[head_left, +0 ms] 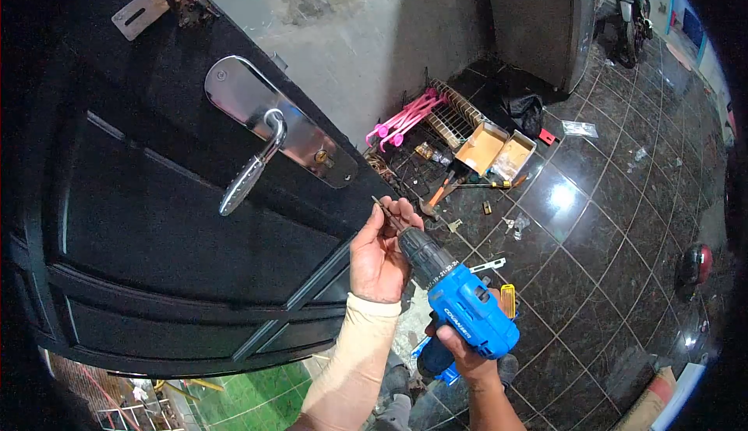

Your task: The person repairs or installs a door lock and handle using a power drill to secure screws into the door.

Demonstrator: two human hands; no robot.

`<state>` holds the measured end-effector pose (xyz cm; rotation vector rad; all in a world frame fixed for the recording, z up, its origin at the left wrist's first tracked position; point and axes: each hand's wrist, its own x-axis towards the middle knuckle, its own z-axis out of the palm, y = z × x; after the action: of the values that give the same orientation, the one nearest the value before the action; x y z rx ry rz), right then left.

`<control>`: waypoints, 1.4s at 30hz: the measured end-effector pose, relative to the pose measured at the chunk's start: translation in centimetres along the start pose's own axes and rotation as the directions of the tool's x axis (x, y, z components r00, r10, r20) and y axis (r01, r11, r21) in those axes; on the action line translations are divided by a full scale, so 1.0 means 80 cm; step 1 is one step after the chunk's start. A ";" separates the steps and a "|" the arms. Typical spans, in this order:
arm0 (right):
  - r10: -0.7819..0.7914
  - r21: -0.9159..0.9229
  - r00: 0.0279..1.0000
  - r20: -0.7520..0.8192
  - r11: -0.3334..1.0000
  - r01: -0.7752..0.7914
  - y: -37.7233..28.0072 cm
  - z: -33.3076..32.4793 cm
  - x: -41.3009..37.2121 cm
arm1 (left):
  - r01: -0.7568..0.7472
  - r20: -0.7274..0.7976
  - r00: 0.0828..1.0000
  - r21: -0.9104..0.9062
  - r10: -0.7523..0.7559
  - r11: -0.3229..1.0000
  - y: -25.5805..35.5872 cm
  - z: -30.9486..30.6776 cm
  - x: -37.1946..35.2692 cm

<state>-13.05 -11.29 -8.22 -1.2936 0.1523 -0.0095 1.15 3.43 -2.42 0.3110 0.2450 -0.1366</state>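
Note:
A blue cordless drill (474, 314) with a black chuck (427, 253) is held in front of me, its nose pointing up and left. My right hand (470, 359) is wrapped around its handle, the thumb on the rear of the body. My left hand (380, 258) is closed around the thin bit (377, 200) at the chuck's front, thumb and fingers pinching it; its tip sticks out past the thumb. Left of the hands is a black panelled door (179, 236) with a chrome lock plate (245, 100) and a lever handle (248, 178). The bit's tip is near the door's edge.
On the dark tiled floor (592, 275) lie an open cardboard box (481, 149), a hammer (441, 191), pink hangers (405, 118), a wire rack (452, 116) and scraps of plastic. A motorbike (626, 10) stands far right. A grey wall (327, 34) rises behind the door.

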 end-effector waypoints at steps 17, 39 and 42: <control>-0.111 -0.023 0.994 -0.007 0.994 0.111 -0.015 0.001 -0.010 | -0.020 0.042 0.999 0.257 0.009 0.966 -0.003 0.013 -0.015; -0.401 -0.235 0.915 -0.036 0.894 0.382 -0.053 0.043 0.028 | -0.299 -0.147 0.950 -0.674 -0.274 -0.675 0.071 0.327 0.057; -0.417 -0.199 0.908 -0.050 0.895 0.400 -0.051 0.057 0.035 | -0.291 -0.357 0.934 -0.736 -0.014 -0.611 0.046 0.302 0.093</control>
<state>-9.39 -8.28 -3.37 -1.4925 -0.0466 -0.4258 14.18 -1.52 19.01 -1.8193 0.4054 0.5846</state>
